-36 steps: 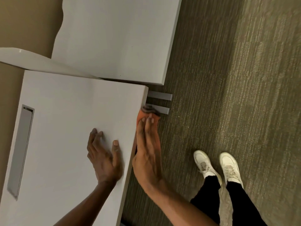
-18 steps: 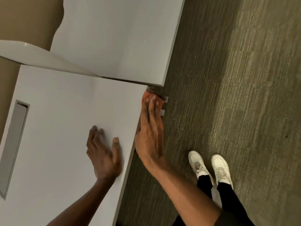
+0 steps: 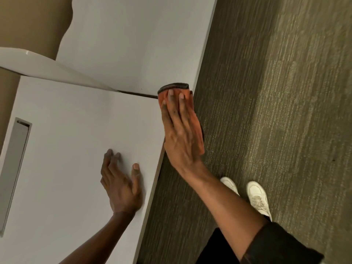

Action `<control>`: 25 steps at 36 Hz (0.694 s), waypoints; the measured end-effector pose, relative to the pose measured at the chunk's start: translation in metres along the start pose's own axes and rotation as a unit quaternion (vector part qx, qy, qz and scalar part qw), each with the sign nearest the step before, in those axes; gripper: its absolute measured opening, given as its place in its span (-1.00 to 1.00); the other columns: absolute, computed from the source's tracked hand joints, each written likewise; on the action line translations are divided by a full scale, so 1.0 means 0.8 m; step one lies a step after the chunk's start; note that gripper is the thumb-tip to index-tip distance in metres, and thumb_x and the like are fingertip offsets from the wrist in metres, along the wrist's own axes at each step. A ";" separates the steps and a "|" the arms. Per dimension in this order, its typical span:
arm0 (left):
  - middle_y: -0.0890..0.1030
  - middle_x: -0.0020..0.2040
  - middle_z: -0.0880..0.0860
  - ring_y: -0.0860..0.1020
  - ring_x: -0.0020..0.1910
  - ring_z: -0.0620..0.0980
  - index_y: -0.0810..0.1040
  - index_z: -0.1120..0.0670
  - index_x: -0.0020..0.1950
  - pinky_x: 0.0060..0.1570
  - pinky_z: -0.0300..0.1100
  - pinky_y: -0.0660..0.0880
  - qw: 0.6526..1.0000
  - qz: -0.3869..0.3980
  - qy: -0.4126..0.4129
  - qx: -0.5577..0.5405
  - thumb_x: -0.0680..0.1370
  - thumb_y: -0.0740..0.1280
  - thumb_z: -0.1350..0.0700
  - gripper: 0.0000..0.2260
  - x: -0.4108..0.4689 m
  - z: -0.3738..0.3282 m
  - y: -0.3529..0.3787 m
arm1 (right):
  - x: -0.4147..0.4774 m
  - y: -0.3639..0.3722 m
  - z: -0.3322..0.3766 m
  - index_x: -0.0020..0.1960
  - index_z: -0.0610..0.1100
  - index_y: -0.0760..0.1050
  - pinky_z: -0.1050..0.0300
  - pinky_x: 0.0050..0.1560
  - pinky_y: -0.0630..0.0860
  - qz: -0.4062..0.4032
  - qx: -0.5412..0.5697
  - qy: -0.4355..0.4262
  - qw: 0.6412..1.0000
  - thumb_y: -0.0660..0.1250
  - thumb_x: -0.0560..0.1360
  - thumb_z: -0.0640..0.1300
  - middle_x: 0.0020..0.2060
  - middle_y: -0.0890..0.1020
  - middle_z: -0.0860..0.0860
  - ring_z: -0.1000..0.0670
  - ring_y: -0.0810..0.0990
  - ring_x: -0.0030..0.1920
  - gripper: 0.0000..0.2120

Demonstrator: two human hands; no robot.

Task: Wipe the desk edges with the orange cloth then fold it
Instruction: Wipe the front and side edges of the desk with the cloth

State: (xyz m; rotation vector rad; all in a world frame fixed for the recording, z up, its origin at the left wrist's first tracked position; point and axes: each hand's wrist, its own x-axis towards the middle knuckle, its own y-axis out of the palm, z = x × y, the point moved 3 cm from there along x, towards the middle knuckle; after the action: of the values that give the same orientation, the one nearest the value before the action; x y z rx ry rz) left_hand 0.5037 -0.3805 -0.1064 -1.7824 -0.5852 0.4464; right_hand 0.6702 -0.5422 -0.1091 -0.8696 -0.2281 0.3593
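Advanced to the table's (image 3: 66,130) far right corner, the right grip (image 3: 181,134) presses the orange cloth (image 3: 198,136) flat-fingered against the edge, while the left grip (image 3: 122,185), splayed and holding nothing, braces on top.

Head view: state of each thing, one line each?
orange cloth: pressed against the desk edge at its far corner.
right hand: fingers straight, pressing the cloth.
left hand: flat on the desk top, holds nothing.
desk: narrow gap to the second desk.

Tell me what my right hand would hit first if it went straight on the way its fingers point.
Most likely the neighbouring desk: the right hand presses the orange cloth along the near desk's edge, fingers aimed at that desk's corner. Relative height is unclear.
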 end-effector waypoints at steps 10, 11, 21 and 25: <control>0.16 0.75 -0.04 0.14 0.74 0.02 0.25 0.00 0.65 0.62 0.23 0.22 1.000 -0.013 0.000 0.004 0.69 0.09 -0.34 -0.37 0.003 0.014 0.011 | -0.115 0.033 0.060 0.71 -0.19 -0.05 -0.21 0.60 0.29 0.007 0.137 0.091 0.986 0.26 0.57 -0.29 0.71 -0.09 -0.19 -0.23 -0.05 0.71 -0.20; 0.16 0.75 -0.05 0.14 0.74 0.02 0.25 0.00 0.65 0.62 0.23 0.22 1.000 -0.013 0.000 0.005 0.69 0.09 -0.34 -0.38 0.003 0.017 0.012 | -0.128 0.037 0.066 0.71 -0.18 -0.05 -0.20 0.59 0.31 0.013 0.144 0.090 0.985 0.30 0.56 -0.29 0.71 -0.10 -0.17 -0.21 -0.05 0.71 -0.17; 0.14 0.76 -0.03 0.09 0.76 0.00 0.25 0.03 0.66 0.64 0.12 0.15 1.000 -0.013 0.001 0.011 0.70 0.08 -0.33 -0.36 0.002 0.019 0.013 | -0.023 0.012 0.040 0.69 -0.14 0.14 0.03 0.65 0.22 -0.068 0.269 0.183 0.943 0.31 0.49 -0.54 0.72 -0.01 -0.01 -0.05 0.02 0.71 -0.14; 0.12 0.77 -0.05 0.07 0.77 -0.02 0.23 0.00 0.68 0.66 0.15 0.15 1.000 -0.007 -0.003 0.012 0.70 0.08 -0.35 -0.35 0.002 0.020 0.013 | -0.016 0.008 0.039 0.68 -0.12 0.17 0.40 0.57 0.16 -0.088 0.354 0.258 0.895 0.22 0.56 -0.56 0.70 0.10 0.01 0.07 0.12 0.68 -0.23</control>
State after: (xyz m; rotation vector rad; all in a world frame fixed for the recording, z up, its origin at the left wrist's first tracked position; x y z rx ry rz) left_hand 0.4977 -0.3694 -0.1211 -1.7549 -0.5930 0.4471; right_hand 0.6467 -0.5220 -0.0952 -0.1915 0.3098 0.0150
